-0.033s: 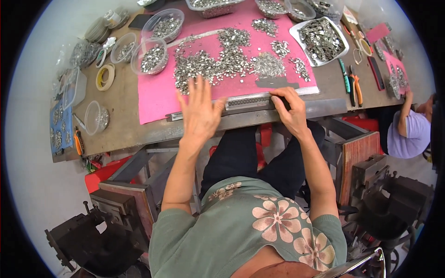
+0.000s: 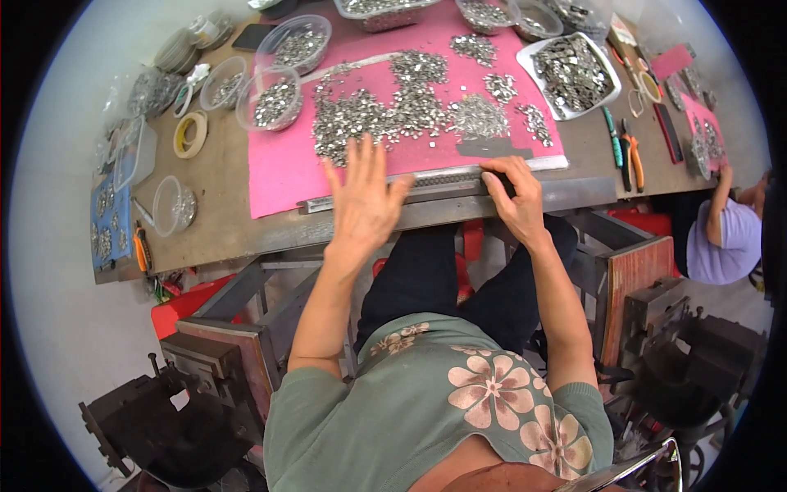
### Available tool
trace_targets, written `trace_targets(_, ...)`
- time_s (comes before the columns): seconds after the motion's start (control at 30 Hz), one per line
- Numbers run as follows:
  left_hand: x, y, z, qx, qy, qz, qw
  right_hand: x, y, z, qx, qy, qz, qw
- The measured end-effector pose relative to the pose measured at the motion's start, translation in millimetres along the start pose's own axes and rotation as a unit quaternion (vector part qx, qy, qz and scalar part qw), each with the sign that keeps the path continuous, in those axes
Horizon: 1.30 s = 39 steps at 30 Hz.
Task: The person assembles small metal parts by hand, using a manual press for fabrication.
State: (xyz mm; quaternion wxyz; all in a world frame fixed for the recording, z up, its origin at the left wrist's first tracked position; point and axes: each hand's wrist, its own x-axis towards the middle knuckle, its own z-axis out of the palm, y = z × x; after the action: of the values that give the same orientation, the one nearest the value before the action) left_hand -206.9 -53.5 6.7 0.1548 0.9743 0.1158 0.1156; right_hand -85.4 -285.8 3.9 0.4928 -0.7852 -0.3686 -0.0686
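Along the near edge of the pink mat [image 2: 279, 176] lies a narrow metal rail [image 2: 443, 181] with a row of small dark pieces in its channel. My left hand [image 2: 365, 201] is open, fingers stretched toward the far side and thumb apart, over the rail's left part. Its fingertips reach the near edge of a heap of small shiny metal pieces [image 2: 361, 115]; whether they touch is unclear. Toward the rail's right end, my right hand [image 2: 518, 197] is curled, thumb and forefinger closed on the rail. A grey flat strip [image 2: 492, 147] lies just beyond it.
Clear tubs [image 2: 275, 102] of metal pieces stand beyond the heap. To the right are a white tray [image 2: 566, 74] of metal parts, orange-handled pliers [image 2: 631, 160] and a dark red bar [image 2: 667, 133]. A tape roll [image 2: 190, 134] lies left. Another person [image 2: 721, 238] sits at far right.
My left hand has shifted slightly to the right over the rail. My right hand keeps its place on the rail. The whole view has moved a little.
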Motion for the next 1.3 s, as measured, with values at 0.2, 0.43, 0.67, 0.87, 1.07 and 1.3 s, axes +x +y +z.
trace_targets(0.2,6.0,33.0,7.8,-0.067,-0.038,0.056,0.995,-2.8,1.2,-1.6,-0.009,0.018,0.012,1.000)
trace_targets(0.43,6.8,26.2,6.1,-0.205,0.029,0.112,0.972,-2.7,1.5,-1.8,-0.017,0.014,0.013,1.000)
trace_targets(0.67,22.9,-27.8,-10.9,-0.149,0.135,0.027,0.979,17.2,-7.7,1.8,-0.063,-0.021,-0.023,0.998)
trace_targets(0.87,41.1,-25.0,1.5,-0.109,0.115,0.098,0.982,50.8,-16.1,50.7,-0.114,-0.061,-0.102,0.986)
trace_targets(1.07,52.1,-27.8,-1.6,-0.066,0.100,0.149,0.981,57.2,-16.1,70.0,-0.146,-0.093,-0.129,0.976)
trace_targets(1.3,53.1,-27.5,3.3,-0.055,0.105,0.178,0.977,55.6,-10.5,71.2,-0.129,-0.094,-0.097,0.982)
